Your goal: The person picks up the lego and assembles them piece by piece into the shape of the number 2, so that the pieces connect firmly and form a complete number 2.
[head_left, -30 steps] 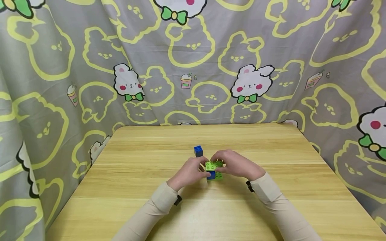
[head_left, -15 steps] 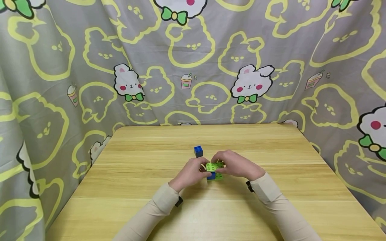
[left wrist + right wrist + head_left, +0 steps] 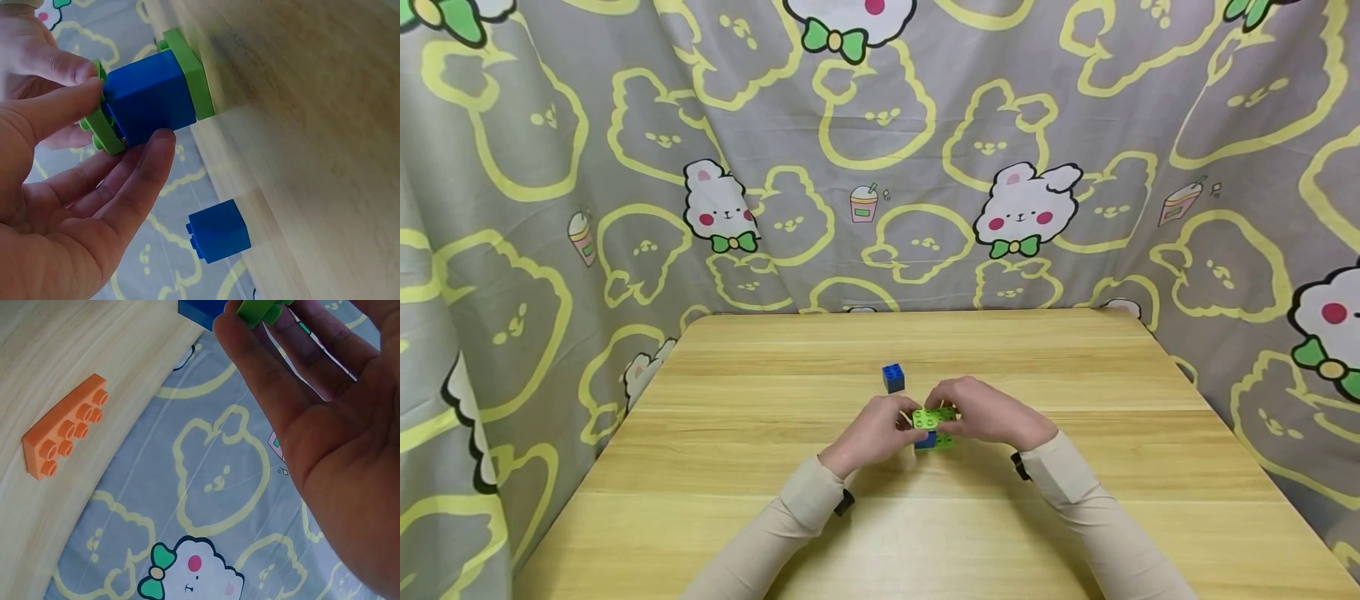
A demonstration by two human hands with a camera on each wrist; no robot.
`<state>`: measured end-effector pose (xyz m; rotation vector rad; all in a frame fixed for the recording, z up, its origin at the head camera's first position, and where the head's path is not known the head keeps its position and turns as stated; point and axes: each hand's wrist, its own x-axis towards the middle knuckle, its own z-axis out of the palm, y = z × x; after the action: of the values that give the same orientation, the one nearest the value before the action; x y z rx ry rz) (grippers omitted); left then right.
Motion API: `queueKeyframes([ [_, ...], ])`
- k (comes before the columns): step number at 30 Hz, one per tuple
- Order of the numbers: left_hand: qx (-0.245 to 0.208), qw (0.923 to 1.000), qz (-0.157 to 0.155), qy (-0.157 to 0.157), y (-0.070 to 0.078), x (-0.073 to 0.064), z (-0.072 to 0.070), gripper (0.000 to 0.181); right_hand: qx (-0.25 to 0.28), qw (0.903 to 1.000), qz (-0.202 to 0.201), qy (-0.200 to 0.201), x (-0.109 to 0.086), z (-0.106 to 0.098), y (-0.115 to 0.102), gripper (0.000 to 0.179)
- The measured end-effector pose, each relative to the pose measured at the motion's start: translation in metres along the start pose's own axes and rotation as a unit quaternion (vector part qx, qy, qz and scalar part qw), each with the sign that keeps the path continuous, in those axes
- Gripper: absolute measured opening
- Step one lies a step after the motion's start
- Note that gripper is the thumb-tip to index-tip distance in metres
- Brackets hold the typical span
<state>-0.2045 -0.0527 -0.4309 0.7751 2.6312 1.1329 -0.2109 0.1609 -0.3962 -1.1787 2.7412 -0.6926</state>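
Near the middle of the table, a blue block [image 3: 153, 97] stands between two light green studded plates. The lower green plate [image 3: 194, 78] lies on the tabletop beneath it. The upper green plate [image 3: 928, 418] sits over the block's studs, and a thin gap shows between them in the left wrist view. My left hand [image 3: 871, 433] holds the blue block between thumb and fingers, the thumb also touching the upper plate's edge. From the right, my right hand [image 3: 992, 414] pinches the upper green plate. Its far fingers are partly hidden in the head view.
A second blue block [image 3: 893, 378] stands alone just beyond the left hand. An orange studded plate [image 3: 65, 428] lies on the table in the right wrist view. Patterned curtains [image 3: 880, 167] hang around the wooden table [image 3: 775, 358].
The upper green plate has moved slightly down and to the right over the blue block. Both hands have shifted a little with it, keeping their hold. The loose blue block has stayed put.
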Motion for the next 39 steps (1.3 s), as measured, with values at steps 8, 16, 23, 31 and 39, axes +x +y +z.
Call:
queueKeyframes([
  [8,-0.002,0.9999,-0.016,-0.007,0.0027,-0.0014,-0.0030,0.027,-0.002,1.0000,0.002,-0.003,0.0005,0.0014,0.0003,0.022],
  [16,-0.021,0.9992,-0.030,-0.015,0.0008,-0.0022,-0.0030,0.031,0.003,0.9999,0.008,-0.008,0.0001,0.0029,0.0007,0.022],
  [23,-0.022,0.9991,-0.032,-0.016,-0.0003,-0.0017,-0.0038,0.028,0.006,0.9999,0.011,-0.010,0.0004,0.0028,0.0002,0.021],
  [31,-0.032,0.9989,-0.031,-0.012,-0.0020,-0.0008,-0.0036,0.026,0.004,0.9999,0.014,-0.008,0.0002,0.0037,0.0008,0.022],
  [39,-0.037,0.9987,-0.033,-0.012,-0.0019,-0.0003,-0.0041,0.028,0.008,0.9999,0.013,-0.007,0.0007,0.0037,0.0006,0.020],
])
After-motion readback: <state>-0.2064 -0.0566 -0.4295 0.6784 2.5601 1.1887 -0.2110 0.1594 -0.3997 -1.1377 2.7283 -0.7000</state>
